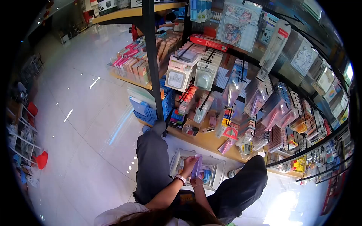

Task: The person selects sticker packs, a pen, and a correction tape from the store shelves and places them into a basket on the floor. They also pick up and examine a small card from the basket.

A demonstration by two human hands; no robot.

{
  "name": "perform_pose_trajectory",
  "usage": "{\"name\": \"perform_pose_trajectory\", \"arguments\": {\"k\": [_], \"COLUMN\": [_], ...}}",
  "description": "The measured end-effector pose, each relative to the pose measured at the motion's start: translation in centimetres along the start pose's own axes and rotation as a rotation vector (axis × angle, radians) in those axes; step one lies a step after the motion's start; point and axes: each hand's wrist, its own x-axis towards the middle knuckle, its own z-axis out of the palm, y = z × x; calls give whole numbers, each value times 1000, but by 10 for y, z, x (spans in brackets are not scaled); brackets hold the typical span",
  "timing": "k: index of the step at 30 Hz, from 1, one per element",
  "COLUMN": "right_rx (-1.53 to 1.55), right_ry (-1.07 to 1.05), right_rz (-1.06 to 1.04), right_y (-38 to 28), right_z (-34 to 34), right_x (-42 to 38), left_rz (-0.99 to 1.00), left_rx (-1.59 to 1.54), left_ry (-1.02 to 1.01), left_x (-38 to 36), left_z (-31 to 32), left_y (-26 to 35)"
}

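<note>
My left hand (188, 165), with a watch on its wrist, is closed on a long, flat purple packet (197, 164). Around the packet's lower end my right hand (196, 182) is closed too. What the packet contains is too small to make out. Both hands are above a grey plastic bin (223, 165) on the floor between my knees. Inside the bin lie small packaged goods (207, 174), some of them blue, partly hidden by my hands and the packet.
In front stands a display rack with hanging packaged stationery (241, 83) and a wooden bottom shelf (188, 138). A black post (152, 56) rises at its left end, beside a blue basket (149, 116). My left knee (152, 139) is close to the post. Tiled floor (83, 124) extends leftward.
</note>
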Motion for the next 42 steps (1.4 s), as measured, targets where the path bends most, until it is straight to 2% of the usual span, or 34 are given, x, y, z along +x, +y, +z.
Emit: {"name": "perform_pose_trajectory", "arguments": {"k": [2,7,9,10,13,15,17,19,22,23,25,27,28,29,30,31,34,35,38,39,40,41,42], "right_rx": [45,147,175,284,205,274,-513,-626,-967,-1076,-1055,-1257,-1353,-1443,-1338,-1233,-1209,-1225,-1281,-1314,-1201,-1091,-1081], "right_ry": [-18,-53,-78,-84,-19,-7,-196,-179,-114,-81,-126,-334,-368,-399,-426,-455,-421,-384,-362,-338,-434,-535,-557], "right_rz": [-8,-22,-33,-22,28,59,-119,-143,-195,-214,-280,-337,-554,-762,-791,-822,-1144,-1220,-1642,-1741,-1717,-1687,-1659], "right_y": [3,12,14,16,17,19,17,2,-30,-40,-64,-104,-120,-133,-153,-176,-222,-237,-277,-288,-297,-305,-318], "right_z": [-1,-1,-3,-1,-3,-7,-18,-5,36,45,55,104,118,129,158,195,259,280,332,351,369,387,405], "right_x": [3,20,27,33,36,40,43,27,-24,-37,-68,-131,-141,-155,-199,-243,-294,-315,-352,-373,-393,-409,-428], "left_rz": [35,130,163,190,203,192,178,235,132,145,129,117,170,251,327,380,684,749,947,1041,1083,1017,1075], "left_rx": [32,212,217,216,133,150,163,177,-3,55,83,-50,-7,-88,-167,-95,-139,-129,-108,-27,-134,-121,-190], "left_ry": [-15,-7,-17,-25,-26,-12,-7,76,118,138,137,103,96,4,-81,-136,-305,-333,-445,-418,-488,-590,-720], "left_x": [0,-5,-3,-1,6,9,8,5,12,17,15,5,13,10,2,-2,-28,-34,-42,-43,-51,-56,-49], "left_z": [-4,-3,-4,-5,-9,-14,-16,-13,-17,-20,-10,18,32,54,76,90,136,149,180,186,196,198,206], "left_y": [-13,5,5,4,-3,-7,-2,12,19,16,38,89,107,146,193,235,358,389,463,488,515,540,561]}}
